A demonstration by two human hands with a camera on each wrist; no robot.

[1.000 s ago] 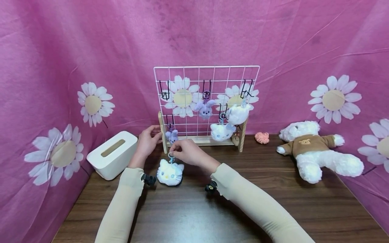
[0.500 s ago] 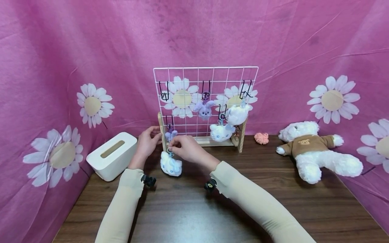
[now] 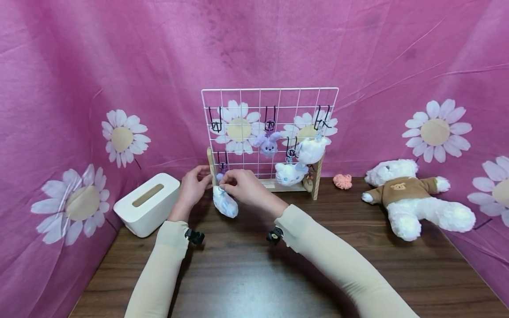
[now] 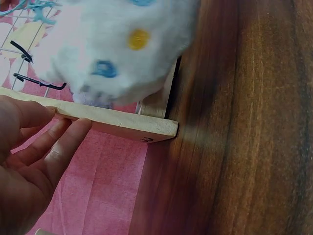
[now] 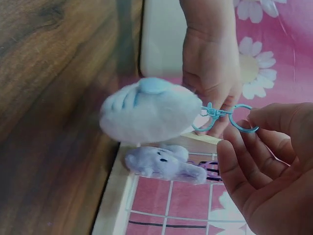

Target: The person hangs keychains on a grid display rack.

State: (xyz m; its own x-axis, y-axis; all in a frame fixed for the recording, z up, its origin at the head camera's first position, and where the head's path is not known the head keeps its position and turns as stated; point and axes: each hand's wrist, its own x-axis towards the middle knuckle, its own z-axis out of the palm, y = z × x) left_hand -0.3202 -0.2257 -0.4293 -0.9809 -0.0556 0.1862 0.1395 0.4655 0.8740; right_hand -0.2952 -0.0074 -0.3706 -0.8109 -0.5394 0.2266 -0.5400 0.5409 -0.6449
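In the head view, my right hand (image 3: 244, 187) pinches the blue ring (image 5: 243, 119) of a white plush cat-head keychain (image 3: 225, 203). The plush hangs sideways at the left end of a white wire grid rack (image 3: 260, 165), its blue-striped side toward the right wrist camera. My left hand (image 3: 192, 190) rests its fingertips against the outer side of the rack's left wooden post (image 4: 122, 120), fingers fairly straight. Close behind the held keychain hangs a purple bunny plush (image 5: 156, 162) on a low black hook, largely hidden in the head view.
Another purple bunny (image 3: 268, 145) and two white plush keychains (image 3: 291, 173) hang on the grid. A black hook (image 3: 216, 126) sits at upper left. A white tissue box (image 3: 147, 205) stands left; a pink yarn-like heart (image 3: 342, 181) and a teddy bear (image 3: 417, 198) lie right.
My right hand has raised the white keychain toward the lower left hook, and the plush has turned from face-on to sideways. The left hand stays at the post.
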